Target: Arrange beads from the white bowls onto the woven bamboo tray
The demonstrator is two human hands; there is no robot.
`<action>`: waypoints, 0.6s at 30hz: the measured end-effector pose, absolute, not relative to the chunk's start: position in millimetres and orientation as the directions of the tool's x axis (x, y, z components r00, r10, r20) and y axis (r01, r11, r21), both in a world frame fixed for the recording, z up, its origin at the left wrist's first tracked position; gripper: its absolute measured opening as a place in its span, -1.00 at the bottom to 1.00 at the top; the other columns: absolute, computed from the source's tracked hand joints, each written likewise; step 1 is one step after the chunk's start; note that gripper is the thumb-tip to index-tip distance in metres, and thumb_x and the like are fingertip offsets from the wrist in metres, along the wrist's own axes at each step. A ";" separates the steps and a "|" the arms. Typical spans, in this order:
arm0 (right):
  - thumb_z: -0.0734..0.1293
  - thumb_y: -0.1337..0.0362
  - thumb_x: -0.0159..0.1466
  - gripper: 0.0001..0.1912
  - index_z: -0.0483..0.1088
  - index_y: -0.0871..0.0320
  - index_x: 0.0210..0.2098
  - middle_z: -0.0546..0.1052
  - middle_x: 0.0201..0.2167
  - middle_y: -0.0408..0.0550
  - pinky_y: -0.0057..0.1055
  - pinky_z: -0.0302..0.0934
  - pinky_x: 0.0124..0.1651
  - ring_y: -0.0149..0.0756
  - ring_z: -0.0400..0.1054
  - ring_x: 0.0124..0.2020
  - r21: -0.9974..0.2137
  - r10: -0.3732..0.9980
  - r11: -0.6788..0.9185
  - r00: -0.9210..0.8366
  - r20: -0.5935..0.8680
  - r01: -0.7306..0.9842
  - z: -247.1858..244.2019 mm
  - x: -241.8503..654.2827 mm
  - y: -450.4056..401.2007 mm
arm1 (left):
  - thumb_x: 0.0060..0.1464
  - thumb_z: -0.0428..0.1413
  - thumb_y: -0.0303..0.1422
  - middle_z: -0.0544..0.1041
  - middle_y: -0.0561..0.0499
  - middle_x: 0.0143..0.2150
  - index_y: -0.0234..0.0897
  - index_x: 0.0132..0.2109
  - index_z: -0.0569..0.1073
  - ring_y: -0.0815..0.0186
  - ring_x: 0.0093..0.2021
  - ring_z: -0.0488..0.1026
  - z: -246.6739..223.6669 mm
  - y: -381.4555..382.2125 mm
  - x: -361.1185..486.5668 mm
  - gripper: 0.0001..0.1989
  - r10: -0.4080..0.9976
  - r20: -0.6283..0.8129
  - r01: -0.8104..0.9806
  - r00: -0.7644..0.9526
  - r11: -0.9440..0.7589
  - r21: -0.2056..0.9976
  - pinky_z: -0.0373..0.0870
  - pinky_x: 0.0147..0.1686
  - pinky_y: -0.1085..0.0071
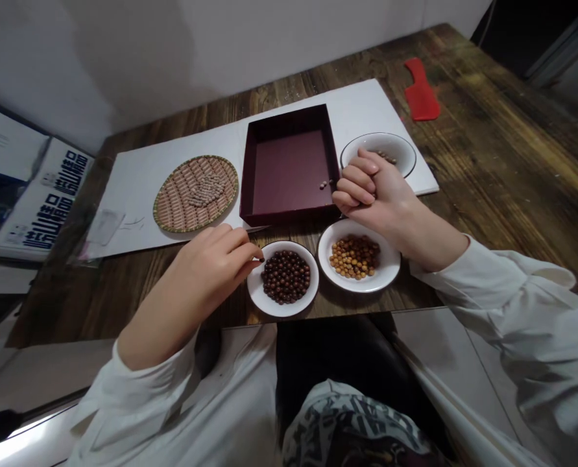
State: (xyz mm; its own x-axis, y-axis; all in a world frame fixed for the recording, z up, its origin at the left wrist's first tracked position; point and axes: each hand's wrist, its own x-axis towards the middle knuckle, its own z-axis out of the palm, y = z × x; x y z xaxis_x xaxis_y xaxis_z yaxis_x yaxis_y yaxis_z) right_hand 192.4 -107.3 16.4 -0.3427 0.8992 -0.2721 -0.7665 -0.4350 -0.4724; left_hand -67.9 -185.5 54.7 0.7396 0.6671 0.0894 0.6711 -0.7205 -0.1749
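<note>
My left hand [220, 263] is at the left rim of a white bowl [257, 295] of dark brown beads [286, 277]. Its thumb and forefinger pinch a single dark bead [261, 260]. Curled into a fist, my right hand [373, 188] hovers by the right front corner of a maroon box [289, 168]. Whatever that fist holds is hidden. Below it stands a second white bowl [388, 275] with yellow-brown beads [354, 256]. A few small beads [323, 185] lie inside the box at its right. Behind the fist, a third white bowl [361, 144] holds pale beads [386, 157].
A round woven tray [172, 194] with pale beads [207, 191] in its middle rests on a white board [128, 175]. A red comb-like scraper [421, 91] lies at the back right of the wooden table [488, 162]. Printed boxes [50, 201] stand at the left.
</note>
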 end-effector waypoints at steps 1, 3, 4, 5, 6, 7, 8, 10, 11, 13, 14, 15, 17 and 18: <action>0.08 0.28 0.46 -0.51 -0.12 0.11 -0.61 -0.07 -0.77 -0.31 -0.47 -0.21 -0.65 -0.51 -0.28 -0.75 -0.473 0.898 -0.438 -0.346 -0.272 -0.764 16.2 192.4 -107.3 | 0.27 0.04 -0.41 0.47 -0.04 -0.31 -0.31 -0.25 0.51 0.23 -0.29 0.35 52.8 -184.8 -67.3 -0.83 0.668 0.090 0.671 0.739 -0.717 -0.190 0.26 -0.32 0.32; 0.09 0.27 0.46 -0.50 -0.11 0.11 -0.61 -0.06 -0.77 -0.31 -0.47 -0.21 -0.64 -0.50 -0.28 -0.75 -0.479 0.895 -0.444 -0.350 -0.276 -0.758 15.9 192.2 -107.5 | 0.24 0.07 -0.42 0.47 -0.04 -0.31 -0.31 -0.25 0.51 0.21 -0.29 0.36 48.9 -182.4 -65.8 -0.86 0.657 0.094 0.658 0.748 -0.718 -0.226 0.24 -0.33 0.31; 0.10 0.27 0.45 -0.50 -0.10 0.11 -0.61 -0.05 -0.77 -0.32 -0.47 -0.21 -0.64 -0.50 -0.27 -0.75 -0.482 0.894 -0.446 -0.351 -0.278 -0.754 15.7 192.0 -107.5 | 0.23 0.08 -0.42 0.47 -0.05 -0.31 -0.31 -0.25 0.51 0.21 -0.29 0.36 47.1 -181.1 -65.0 -0.88 0.651 0.092 0.651 0.754 -0.720 -0.241 0.24 -0.34 0.31; 0.11 0.27 0.45 -0.50 -0.10 0.11 -0.61 -0.05 -0.77 -0.32 -0.47 -0.21 -0.64 -0.50 -0.26 -0.76 -0.483 0.894 -0.447 -0.353 -0.278 -0.753 15.7 191.9 -107.5 | 0.22 0.08 -0.43 0.48 -0.05 -0.31 -0.31 -0.25 0.51 0.21 -0.30 0.37 45.5 -180.0 -64.4 -0.88 0.646 0.093 0.646 0.757 -0.721 -0.252 0.25 -0.34 0.31; 0.11 0.27 0.45 -0.50 -0.10 0.11 -0.61 -0.05 -0.77 -0.32 -0.47 -0.22 -0.64 -0.50 -0.26 -0.76 -0.481 0.893 -0.448 -0.356 -0.275 -0.754 15.5 191.8 -107.5 | 0.22 0.08 -0.44 0.48 -0.05 -0.31 -0.32 -0.24 0.51 0.20 -0.30 0.37 44.3 -179.1 -63.9 -0.89 0.646 0.094 0.645 0.757 -0.718 -0.260 0.25 -0.34 0.31; 0.10 0.28 0.45 -0.50 -0.10 0.11 -0.61 -0.05 -0.77 -0.32 -0.47 -0.22 -0.64 -0.50 -0.26 -0.76 -0.479 0.894 -0.447 -0.359 -0.269 -0.756 15.4 191.7 -107.4 | 0.22 0.08 -0.44 0.48 -0.06 -0.31 -0.33 -0.23 0.52 0.20 -0.29 0.38 43.3 -178.4 -63.5 -0.89 0.650 0.092 0.648 0.754 -0.715 -0.263 0.26 -0.34 0.30; 0.10 0.29 0.45 -0.50 -0.11 0.11 -0.61 -0.06 -0.77 -0.32 -0.47 -0.22 -0.64 -0.50 -0.26 -0.76 -0.477 0.895 -0.445 -0.361 -0.262 -0.758 15.2 191.7 -107.3 | 0.22 0.07 -0.45 0.48 -0.06 -0.30 -0.33 -0.22 0.52 0.19 -0.29 0.38 42.7 -178.1 -63.3 -0.88 0.656 0.089 0.652 0.750 -0.710 -0.266 0.26 -0.34 0.29; 0.11 0.30 0.44 -0.50 -0.11 0.11 -0.61 -0.07 -0.77 -0.32 -0.46 -0.22 -0.64 -0.50 -0.26 -0.76 -0.479 0.898 -0.439 -0.362 -0.249 -0.760 14.7 191.9 -106.8 | 0.22 0.05 -0.46 0.48 -0.07 -0.31 -0.33 -0.21 0.52 0.19 -0.28 0.38 42.1 -177.9 -63.2 -0.86 0.660 0.096 0.658 0.745 -0.704 -0.268 0.26 -0.34 0.29; 0.12 0.30 0.44 -0.50 -0.11 0.11 -0.61 -0.08 -0.77 -0.32 -0.46 -0.22 -0.64 -0.50 -0.26 -0.76 -0.482 0.901 -0.435 -0.360 -0.243 -0.761 14.3 192.1 -106.5 | 0.22 0.05 -0.47 0.48 -0.07 -0.31 -0.33 -0.20 0.52 0.19 -0.28 0.39 42.1 -178.0 -63.0 -0.86 0.659 0.097 0.657 0.746 -0.704 -0.269 0.26 -0.35 0.29; 0.14 0.29 0.43 -0.50 -0.12 0.11 -0.61 -0.08 -0.77 -0.33 -0.47 -0.22 -0.64 -0.51 -0.27 -0.76 -0.488 0.904 -0.428 -0.357 -0.236 -0.761 13.7 192.5 -105.9 | 0.21 0.07 -0.46 0.48 -0.07 -0.32 -0.32 -0.20 0.52 0.20 -0.28 0.39 42.0 -178.3 -62.2 -0.88 0.650 0.099 0.648 0.754 -0.710 -0.275 0.25 -0.35 0.30; 0.15 0.30 0.42 -0.51 -0.12 0.11 -0.61 -0.08 -0.77 -0.33 -0.47 -0.22 -0.64 -0.51 -0.26 -0.76 -0.492 0.905 -0.426 -0.356 -0.234 -0.759 13.6 192.8 -105.7 | 0.22 0.07 -0.46 0.48 -0.07 -0.32 -0.32 -0.20 0.52 0.20 -0.29 0.38 42.0 -178.5 -61.2 -0.88 0.646 0.100 0.645 0.757 -0.712 -0.279 0.24 -0.35 0.31; 0.15 0.30 0.42 -0.51 -0.12 0.11 -0.61 -0.08 -0.77 -0.33 -0.48 -0.22 -0.64 -0.51 -0.26 -0.76 -0.498 0.906 -0.423 -0.355 -0.231 -0.757 13.5 193.0 -105.5 | 0.22 0.07 -0.45 0.47 -0.06 -0.32 -0.32 -0.19 0.52 0.21 -0.29 0.38 42.0 -178.7 -59.9 -0.88 0.643 0.100 0.642 0.759 -0.714 -0.281 0.24 -0.35 0.31; 0.16 0.31 0.41 -0.51 -0.13 0.12 -0.60 -0.08 -0.77 -0.33 -0.48 -0.23 -0.64 -0.52 -0.26 -0.76 -0.508 0.909 -0.417 -0.350 -0.227 -0.754 14.1 193.2 -105.6 | 0.24 0.05 -0.45 0.46 -0.07 -0.32 -0.32 -0.19 0.52 0.21 -0.30 0.37 42.2 -179.4 -55.7 -0.86 0.644 0.098 0.642 0.759 -0.714 -0.280 0.23 -0.35 0.31; 0.16 0.31 0.41 -0.51 -0.13 0.12 -0.60 -0.08 -0.77 -0.33 -0.49 -0.22 -0.64 -0.52 -0.26 -0.76 -0.507 0.909 -0.417 -0.348 -0.230 -0.754 14.7 193.2 -105.9 | 0.25 0.03 -0.46 0.46 -0.07 -0.33 -0.32 -0.20 0.52 0.21 -0.31 0.36 42.6 -179.7 -52.8 -0.85 0.641 0.103 0.641 0.761 -0.716 -0.278 0.22 -0.36 0.31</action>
